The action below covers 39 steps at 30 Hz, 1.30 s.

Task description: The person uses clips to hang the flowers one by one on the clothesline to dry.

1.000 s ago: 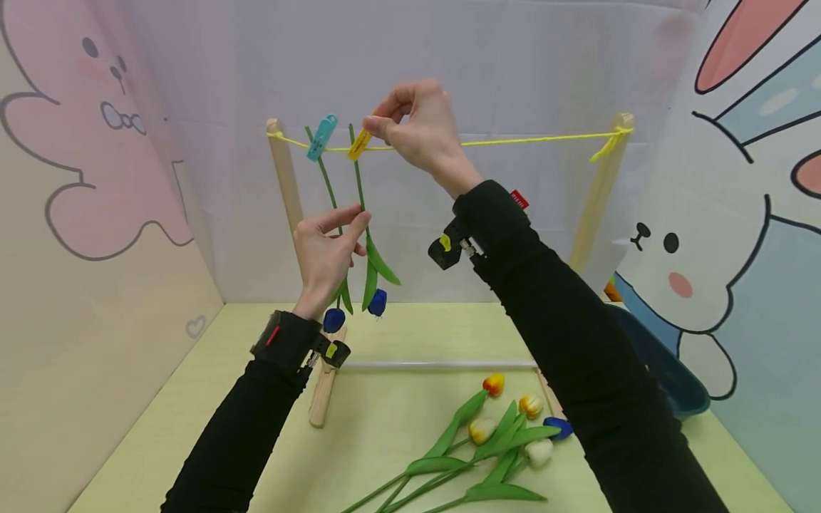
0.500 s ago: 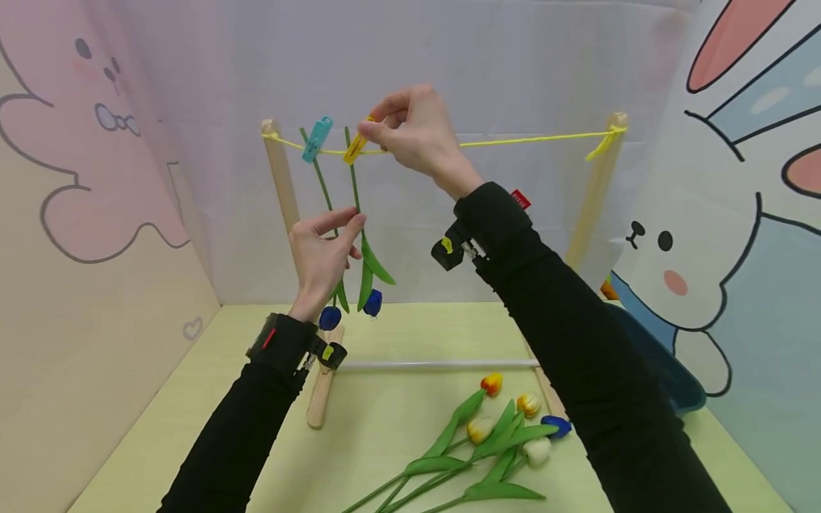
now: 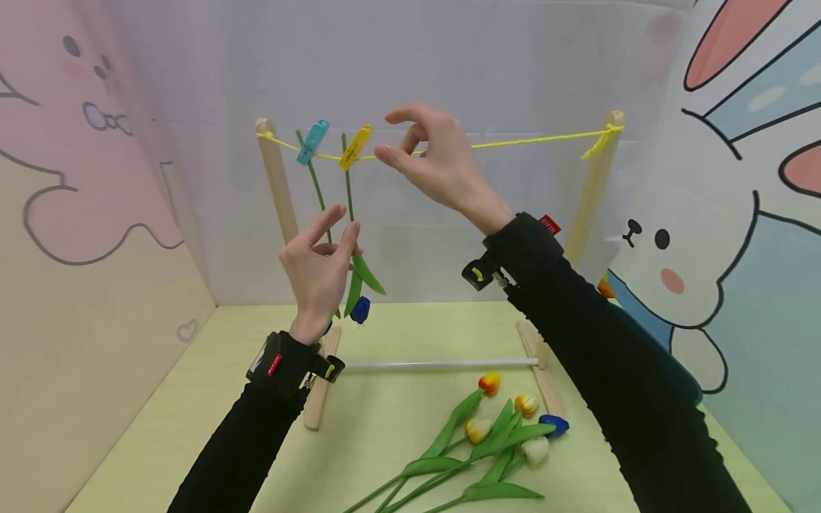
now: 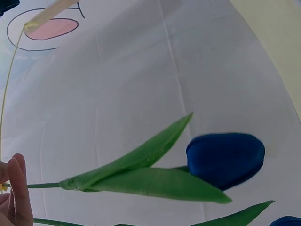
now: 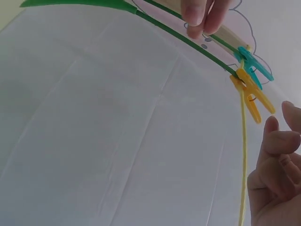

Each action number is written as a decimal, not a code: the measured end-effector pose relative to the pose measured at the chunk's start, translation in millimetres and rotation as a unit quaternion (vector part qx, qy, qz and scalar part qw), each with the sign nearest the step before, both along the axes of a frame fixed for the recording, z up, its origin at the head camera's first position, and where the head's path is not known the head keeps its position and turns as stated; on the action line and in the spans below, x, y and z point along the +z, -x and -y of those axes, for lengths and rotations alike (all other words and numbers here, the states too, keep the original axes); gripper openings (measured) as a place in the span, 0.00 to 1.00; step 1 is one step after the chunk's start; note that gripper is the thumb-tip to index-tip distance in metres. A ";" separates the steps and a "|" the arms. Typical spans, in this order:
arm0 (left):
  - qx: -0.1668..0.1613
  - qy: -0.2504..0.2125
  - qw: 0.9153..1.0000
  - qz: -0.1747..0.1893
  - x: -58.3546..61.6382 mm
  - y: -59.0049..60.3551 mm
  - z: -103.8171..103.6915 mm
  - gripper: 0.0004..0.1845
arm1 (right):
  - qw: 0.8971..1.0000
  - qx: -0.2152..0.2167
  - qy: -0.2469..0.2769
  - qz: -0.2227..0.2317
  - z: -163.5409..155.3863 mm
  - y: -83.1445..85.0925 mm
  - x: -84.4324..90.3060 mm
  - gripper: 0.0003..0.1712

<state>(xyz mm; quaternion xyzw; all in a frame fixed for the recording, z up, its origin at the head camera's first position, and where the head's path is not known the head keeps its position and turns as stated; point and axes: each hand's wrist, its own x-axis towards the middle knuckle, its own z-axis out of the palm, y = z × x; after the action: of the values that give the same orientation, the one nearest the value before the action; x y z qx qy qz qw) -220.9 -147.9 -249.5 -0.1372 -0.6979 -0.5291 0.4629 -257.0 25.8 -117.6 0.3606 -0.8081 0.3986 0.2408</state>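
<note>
Both hands have let go since the earlier frame: the right hand [image 3: 436, 160] has drawn back to 3 o'clock of the yellow peg [image 3: 355, 147], fingers spread and empty. That peg pins a blue tulip [image 3: 360, 309] head-down on the string [image 3: 526, 141], beside a teal peg [image 3: 312, 141]. At 7 o'clock, the left hand [image 3: 318, 271] is open beside the stem, holding nothing. More tulips [image 3: 494, 434] lie on the table [image 3: 385, 420]. A red sleeve tag's writing is unreadable.

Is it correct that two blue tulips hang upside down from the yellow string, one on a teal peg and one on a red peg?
Not quite. The second peg is yellow, not red. The head view shows the teal peg and the yellow peg side by side on the yellow string, each holding the stem of a blue tulip that hangs head down. The right wrist view shows the same two pegs.
</note>
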 end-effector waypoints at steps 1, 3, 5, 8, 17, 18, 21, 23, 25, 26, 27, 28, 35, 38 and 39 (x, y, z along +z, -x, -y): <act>-0.006 -0.008 1.000 -0.006 -0.7 -2.8 -1.3 0.20 | 1.000 0.000 0.002 -0.003 -3.3 -1.0 -2.6 0.25; -0.015 -0.014 1.000 -0.015 -3.5 -6.5 -3.2 0.20 | 1.000 0.001 0.006 -0.005 -9.9 -3.1 -8.2 0.24; -0.021 -0.012 1.000 -0.019 -7.0 -10.1 -5.5 0.20 | 1.000 0.005 0.013 -0.003 -16.7 -4.9 -14.7 0.23; -0.020 0.001 1.000 -0.012 -14.4 -14.5 -8.5 0.18 | 1.000 0.015 0.026 0.006 -25.8 -6.9 -26.1 0.23; -0.037 0.044 0.997 0.043 -42.1 -24.2 -9.6 0.12 | 0.997 0.044 0.059 0.031 -42.6 -7.6 -59.8 0.21; -0.049 0.052 0.996 0.058 -46.2 -25.5 -8.9 0.12 | 0.996 0.047 0.063 0.033 -44.1 -8.2 -63.5 0.20; -0.083 0.090 0.986 0.111 -59.5 -30.7 -6.9 0.11 | 0.995 0.051 0.072 0.041 -49.0 -10.2 -75.0 0.19; -0.106 0.117 0.976 0.148 -68.0 -35.5 -6.5 0.11 | 0.994 0.053 0.077 0.050 -53.2 -11.1 -83.0 0.18; -0.116 0.146 0.966 0.178 -76.3 -39.5 -6.5 0.10 | 0.993 0.051 0.083 0.064 -57.8 -12.5 -90.7 0.17; -0.123 0.156 0.961 0.191 -80.5 -41.1 -7.0 0.10 | 0.993 0.048 0.084 0.070 -60.4 -12.9 -94.4 0.17; -0.131 0.163 0.957 0.202 -84.3 -42.6 -7.4 0.11 | 0.992 0.046 0.086 0.078 -63.1 -13.4 -98.1 0.17; -0.138 0.168 0.953 0.211 -88.6 -43.5 -8.0 0.11 | 0.992 0.045 0.087 0.085 -66.0 -14.0 -101.8 0.17; -0.186 0.213 0.908 0.309 -118.2 -47.0 -9.5 0.15 | 0.991 0.017 0.073 0.109 -84.8 -16.4 -134.0 0.17; -0.214 0.247 0.882 0.339 -130.5 -47.2 -9.8 0.17 | 0.990 -0.005 0.066 0.121 -92.6 -16.2 -149.2 0.18; -0.225 0.254 0.875 0.346 -134.6 -47.5 -10.0 0.18 | 0.990 -0.012 0.065 0.127 -95.3 -16.5 -154.3 0.18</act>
<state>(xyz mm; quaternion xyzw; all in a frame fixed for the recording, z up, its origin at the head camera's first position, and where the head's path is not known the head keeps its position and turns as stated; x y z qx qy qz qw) -173.4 -137.9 -384.1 -0.2119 -0.8742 -0.4367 0.0097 -240.6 121.2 -271.9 0.2813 -0.8087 0.4898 0.1639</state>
